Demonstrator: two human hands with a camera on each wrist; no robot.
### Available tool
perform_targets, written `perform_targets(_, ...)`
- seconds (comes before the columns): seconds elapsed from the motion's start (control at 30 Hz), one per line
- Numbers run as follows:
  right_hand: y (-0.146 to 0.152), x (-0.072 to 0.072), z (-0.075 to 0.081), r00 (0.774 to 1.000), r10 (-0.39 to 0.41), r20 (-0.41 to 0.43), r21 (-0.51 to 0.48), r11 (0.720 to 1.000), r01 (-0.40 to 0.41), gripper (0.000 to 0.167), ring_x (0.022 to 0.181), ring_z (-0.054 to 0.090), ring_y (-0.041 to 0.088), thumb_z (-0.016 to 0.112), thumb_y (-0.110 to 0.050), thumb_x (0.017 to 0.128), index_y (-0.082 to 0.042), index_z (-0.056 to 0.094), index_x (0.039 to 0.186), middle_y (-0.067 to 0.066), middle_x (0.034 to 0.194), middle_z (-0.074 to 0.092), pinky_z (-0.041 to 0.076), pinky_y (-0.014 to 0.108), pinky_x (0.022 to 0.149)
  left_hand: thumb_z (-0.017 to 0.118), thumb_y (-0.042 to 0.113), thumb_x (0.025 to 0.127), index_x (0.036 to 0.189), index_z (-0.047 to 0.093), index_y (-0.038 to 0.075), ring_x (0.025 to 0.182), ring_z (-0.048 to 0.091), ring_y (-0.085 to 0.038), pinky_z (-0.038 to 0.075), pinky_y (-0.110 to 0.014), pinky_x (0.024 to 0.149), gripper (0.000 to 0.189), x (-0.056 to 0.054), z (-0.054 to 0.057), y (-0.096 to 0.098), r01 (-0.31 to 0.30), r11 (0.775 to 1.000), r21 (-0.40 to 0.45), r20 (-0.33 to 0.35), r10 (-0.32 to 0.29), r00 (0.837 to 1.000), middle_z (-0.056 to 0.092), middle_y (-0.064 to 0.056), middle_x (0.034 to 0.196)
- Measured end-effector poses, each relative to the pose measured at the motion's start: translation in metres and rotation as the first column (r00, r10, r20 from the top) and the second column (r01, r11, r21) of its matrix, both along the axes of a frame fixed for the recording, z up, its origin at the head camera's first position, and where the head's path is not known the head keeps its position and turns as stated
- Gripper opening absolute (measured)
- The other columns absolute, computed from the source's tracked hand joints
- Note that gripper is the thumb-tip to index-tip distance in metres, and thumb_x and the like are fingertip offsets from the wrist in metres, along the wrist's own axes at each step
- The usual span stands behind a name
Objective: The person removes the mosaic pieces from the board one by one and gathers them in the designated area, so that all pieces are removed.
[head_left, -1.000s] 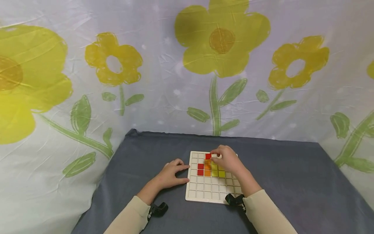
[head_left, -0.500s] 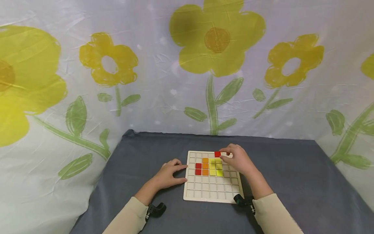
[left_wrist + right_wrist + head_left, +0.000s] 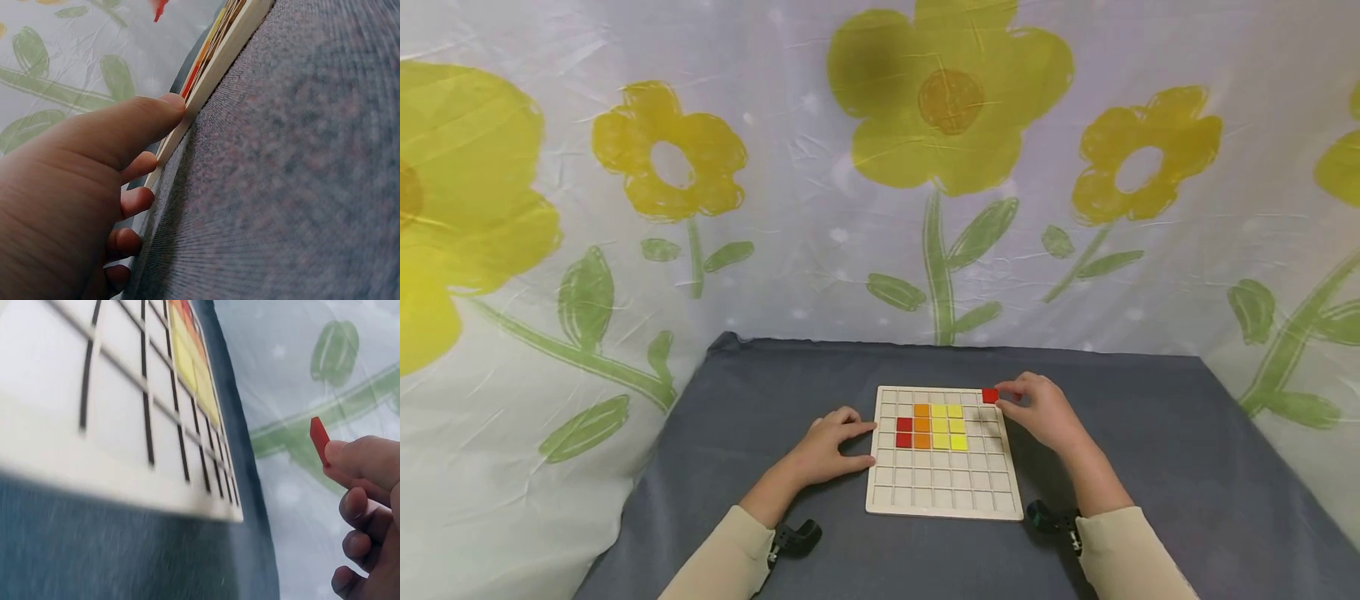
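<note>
My right hand [image 3: 1037, 408] pinches a small flat red tile [image 3: 990, 396] between thumb and fingertips, over the far right corner of the wooden grid board [image 3: 943, 500]. In the right wrist view, the red tile [image 3: 319, 441] stands out past the fingertips, apart from the board [image 3: 125, 481]. My left hand [image 3: 827, 447] touches the board's left edge with thumb and forefinger, its other fingers loosely bent. The left wrist view shows that thumb against the board's side [image 3: 219, 69]. Set in the grid are two red tiles [image 3: 904, 432], three orange tiles [image 3: 921, 426] and several yellow tiles [image 3: 949, 427].
A dark grey cloth [image 3: 790, 375] covers the table under the board. Behind it hangs a pale curtain [image 3: 805, 250] with printed yellow flowers. Each wrist carries a black camera mount, the left mount [image 3: 797, 538] and the right mount [image 3: 1048, 517].
My right hand has carried the red tile rightward, from above the orange column to the board's far right corner. The left hand stays at the left edge. The view has shifted slightly.
</note>
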State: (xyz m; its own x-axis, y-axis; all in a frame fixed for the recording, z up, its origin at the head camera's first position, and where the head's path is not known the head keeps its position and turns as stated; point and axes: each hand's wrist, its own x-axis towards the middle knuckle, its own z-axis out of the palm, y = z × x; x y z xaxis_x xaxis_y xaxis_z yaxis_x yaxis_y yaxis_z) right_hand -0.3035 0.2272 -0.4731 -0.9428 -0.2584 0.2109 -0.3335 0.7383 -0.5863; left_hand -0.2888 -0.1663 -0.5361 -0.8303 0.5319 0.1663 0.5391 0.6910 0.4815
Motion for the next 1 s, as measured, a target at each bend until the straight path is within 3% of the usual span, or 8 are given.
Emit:
perform_targets(0.5, 0.038, 0.005, -0.017, 0.996, -0.075, 0.045, -0.01, 0.997, 0.076, 0.033, 0.081, 0.045, 0.024, 0.073, -0.016, 0.097, -0.001, 0.073, 0.126, 0.004, 0.091, 0.055, 0.037, 0.038, 0.064, 0.077, 0.05, 0.09, 0.143, 0.064, 0.017, 0.098, 0.046, -0.013, 0.034, -0.041, 0.087, 0.064, -0.002, -0.003, 0.0, -0.008, 1.0, -0.007, 0.01, 0.008, 1.0, 0.051, 0.006, 0.113)
perform_targets(0.77, 0.043, 0.0, -0.029, 0.99, -0.088, 0.112, 0.038, 0.996, 0.084, 0.032, 0.083, 0.047, 0.024, 0.072, -0.016, 0.097, 0.0, 0.073, 0.125, 0.005, 0.094, 0.058, 0.039, 0.039, 0.067, 0.077, 0.051, 0.09, 0.142, 0.065, 0.017, 0.099, 0.046, -0.014, 0.035, -0.042, 0.087, 0.064, 0.0, -0.002, 0.0, -0.014, 1.0, 0.001, 0.03, 0.014, 0.999, 0.051, 0.005, 0.114)
perform_targets(1.0, 0.043, -0.002, -0.042, 0.989, -0.091, 0.115, 0.061, 0.995, 0.084, 0.029, 0.08, 0.049, 0.023, 0.073, -0.012, 0.096, 0.001, 0.074, 0.121, 0.006, 0.092, 0.06, 0.04, 0.04, 0.069, 0.078, 0.049, 0.09, 0.142, 0.065, 0.016, 0.1, 0.047, -0.015, 0.036, -0.043, 0.088, 0.063, 0.0, 0.0, 0.001, -0.009, 1.0, 0.009, 0.025, 0.009, 1.0, 0.052, 0.004, 0.114)
